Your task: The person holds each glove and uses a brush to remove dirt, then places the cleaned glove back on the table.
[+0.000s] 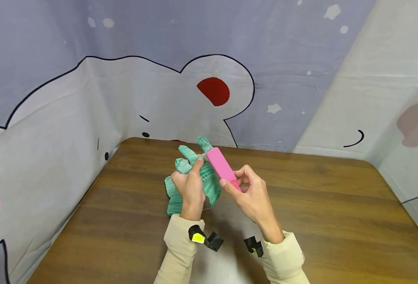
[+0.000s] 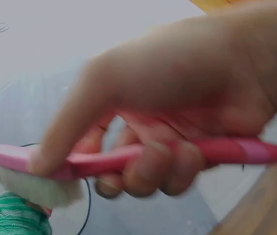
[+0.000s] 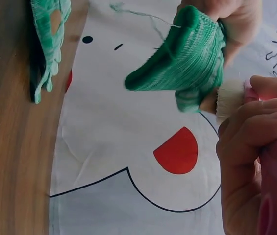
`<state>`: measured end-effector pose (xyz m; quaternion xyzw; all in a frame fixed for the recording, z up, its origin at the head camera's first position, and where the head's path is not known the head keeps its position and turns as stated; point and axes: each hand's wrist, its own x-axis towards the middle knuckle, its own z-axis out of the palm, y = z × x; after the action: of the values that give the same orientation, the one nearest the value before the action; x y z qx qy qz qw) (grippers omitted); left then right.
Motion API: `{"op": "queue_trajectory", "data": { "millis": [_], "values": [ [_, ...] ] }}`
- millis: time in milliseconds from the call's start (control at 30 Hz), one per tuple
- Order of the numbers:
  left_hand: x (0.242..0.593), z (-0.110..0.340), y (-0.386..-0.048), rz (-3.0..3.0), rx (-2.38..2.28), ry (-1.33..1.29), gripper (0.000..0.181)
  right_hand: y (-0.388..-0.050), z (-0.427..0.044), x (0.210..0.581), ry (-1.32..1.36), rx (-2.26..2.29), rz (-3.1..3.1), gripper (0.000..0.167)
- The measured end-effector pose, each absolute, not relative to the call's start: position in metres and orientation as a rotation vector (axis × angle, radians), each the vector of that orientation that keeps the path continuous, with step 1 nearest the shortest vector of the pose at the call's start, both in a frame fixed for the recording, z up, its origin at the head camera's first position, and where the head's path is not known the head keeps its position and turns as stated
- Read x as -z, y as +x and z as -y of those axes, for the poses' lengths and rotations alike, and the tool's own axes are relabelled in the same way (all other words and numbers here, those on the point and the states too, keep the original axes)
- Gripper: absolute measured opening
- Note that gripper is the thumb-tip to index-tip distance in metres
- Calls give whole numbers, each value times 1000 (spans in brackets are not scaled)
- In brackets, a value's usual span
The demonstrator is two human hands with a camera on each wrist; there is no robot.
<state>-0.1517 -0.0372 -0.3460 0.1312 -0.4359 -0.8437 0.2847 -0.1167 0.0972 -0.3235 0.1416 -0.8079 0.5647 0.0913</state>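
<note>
In the head view my left hand [image 1: 189, 191] grips a green knitted glove [image 1: 210, 181], whose fingers point up and away. My right hand [image 1: 254, 197] holds a pink brush [image 1: 220, 163], its flat back facing up, against or just above the glove. Pale bristles [image 2: 37, 188] show under the brush head in the left wrist view, close to the green knit [image 2: 13, 215]. From the right wrist view, the glove's cuff [image 3: 187, 58] hangs with a loose thread, and the bristles [image 3: 230, 100] meet its side; exact contact cannot be told.
A second green glove [image 1: 173, 201] lies on the wooden table [image 1: 319, 213], left of the hands and partly hidden by the left one. Printed cloth [image 1: 159, 90] with cartoon shapes encloses the table's back and sides. Black camera mounts [image 1: 214, 241] stick out at the wrists.
</note>
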Motion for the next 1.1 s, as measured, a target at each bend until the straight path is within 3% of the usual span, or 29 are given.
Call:
{"op": "queue_trajectory", "data": {
  "millis": [200,367,500,667,733,1100],
  "values": [
    [343,49,-154,1028,2355,488,15,-125,-101,337,465,-1732,2401,26],
    [341,47,-155,1061,2362,481,15,-118,-103,320,450,-1965,2377,23],
    [342,40,-153,1221,2268,405,29,-119,-105,322,472,-2106,2260,24],
    [345,32,-151,1337,2208,265,14,-122,-102,328,444,-2110,2169,25],
    [346,29,-150,1316,2230,218,17,-123,-101,331,392,-2073,2210,26],
    [341,41,-152,1016,2284,408,26,-129,-96,341,318,-1883,2377,32]
  ]
}}
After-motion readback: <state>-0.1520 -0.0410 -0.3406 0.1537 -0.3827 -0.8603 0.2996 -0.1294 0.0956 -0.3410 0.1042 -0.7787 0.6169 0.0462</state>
